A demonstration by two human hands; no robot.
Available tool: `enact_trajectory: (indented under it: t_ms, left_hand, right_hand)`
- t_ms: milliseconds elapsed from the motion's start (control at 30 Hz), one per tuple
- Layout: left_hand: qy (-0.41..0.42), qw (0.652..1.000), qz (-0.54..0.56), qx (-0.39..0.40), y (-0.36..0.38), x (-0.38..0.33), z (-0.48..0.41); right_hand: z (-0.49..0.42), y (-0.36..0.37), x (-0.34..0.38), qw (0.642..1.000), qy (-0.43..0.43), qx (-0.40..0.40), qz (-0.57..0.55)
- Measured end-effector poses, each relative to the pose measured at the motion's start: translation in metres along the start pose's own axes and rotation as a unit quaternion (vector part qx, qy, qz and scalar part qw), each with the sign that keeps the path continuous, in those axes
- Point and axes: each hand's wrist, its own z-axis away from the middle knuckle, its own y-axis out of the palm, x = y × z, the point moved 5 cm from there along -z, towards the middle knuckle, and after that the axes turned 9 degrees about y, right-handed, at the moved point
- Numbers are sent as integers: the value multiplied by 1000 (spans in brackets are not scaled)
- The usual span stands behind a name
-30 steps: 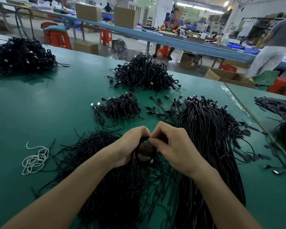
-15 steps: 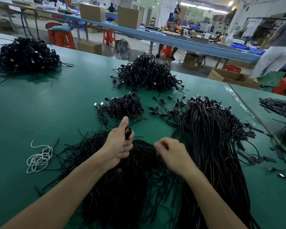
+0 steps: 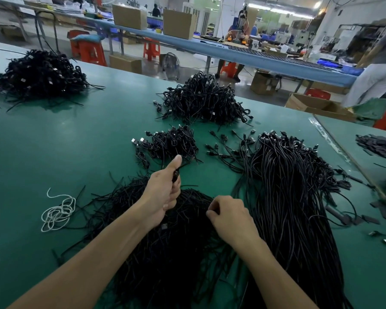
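Observation:
My left hand (image 3: 164, 192), thumb up, grips a small coiled black cable (image 3: 176, 175) above a loose pile of black ties (image 3: 165, 253) on the green table (image 3: 76, 141). My right hand (image 3: 230, 216) hovers low over the same pile, its fingers curled, thumb and forefinger pinching at a black tie. Just beyond my left hand lies a small heap of coiled cables (image 3: 172, 141). A long bundle of straight black cables (image 3: 288, 197) runs along the right of my right hand.
A bigger heap of coiled cables (image 3: 203, 101) sits farther back and another (image 3: 38, 74) at the far left. A tangled white cord (image 3: 58, 212) lies left of the ties. Black strips (image 3: 377, 148) cover the adjoining table. A person (image 3: 379, 70) stands at the back right.
My hands, joined around the coil a second ago, have parted. The left hand carried the coil forward toward the small heap; the right hand dropped onto the tie pile.

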Motion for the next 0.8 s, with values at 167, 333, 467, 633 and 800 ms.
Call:
enact_trajectory:
  t_ms: [167, 333, 467, 633, 800]
  left_hand:
    - [-10, 999, 19, 24, 5, 3, 3]
    - [4, 990, 16, 138, 33, -4, 18]
    - [82, 981, -9, 177, 42, -17, 26]
    - [134, 983, -4, 126, 37, -20, 28]
    - [158, 985, 14, 65, 33, -16, 21]
  right_hand:
    - [2, -47, -9, 993, -11, -31, -113]
    - [19, -75, 27, 919, -97, -94, -370]
    - [34, -65, 47, 931, -160, -24, -328]
    - [41, -69, 52, 934, -187, 18, -304]
    - [47, -73, 51, 947, -166, -79, -263]
